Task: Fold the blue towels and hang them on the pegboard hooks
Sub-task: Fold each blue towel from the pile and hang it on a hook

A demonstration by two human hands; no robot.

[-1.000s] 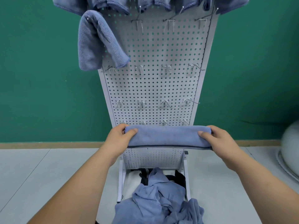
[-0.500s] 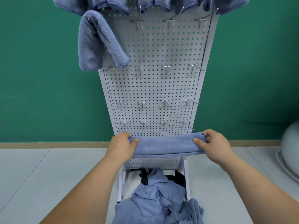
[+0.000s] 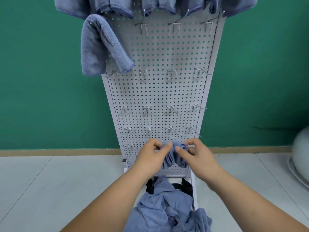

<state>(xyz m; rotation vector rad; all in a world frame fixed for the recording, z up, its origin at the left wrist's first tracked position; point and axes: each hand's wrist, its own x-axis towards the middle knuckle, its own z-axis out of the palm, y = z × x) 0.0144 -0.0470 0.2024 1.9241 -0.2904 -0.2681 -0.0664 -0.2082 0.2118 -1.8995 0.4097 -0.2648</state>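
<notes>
**Limp towel pinched double between both hands**

The blue towel (image 3: 173, 159) hangs in the air in front of the lowest part of the pegboard (image 3: 158, 91). It is above the pile of unfolded towels (image 3: 168, 210) that lies on the floor (image 3: 50, 181) at the board's foot. It looks like soft, light pile cloth with no stiffness of its own. Its layers will probably slide apart and sag open unless they are pressed together. The best place to hold it is likely along the top of the fold, where all the layers stack. Weight should be no trouble, and nothing about it looks fragile.

The left hand (image 3: 151, 159) has a closed grip. Its thumb lies across the front of the cloth, and the fingers curl behind one half of the bundle. The right hand (image 3: 199, 156) pinches the other half in the same way. The two grips sit just beside each other, so the towel is doubled between them and two folded lobes droop below the thumbs.

Many hooks (image 3: 171, 73) are bare. One hung towel (image 3: 98, 47) drapes at the upper left.
</notes>
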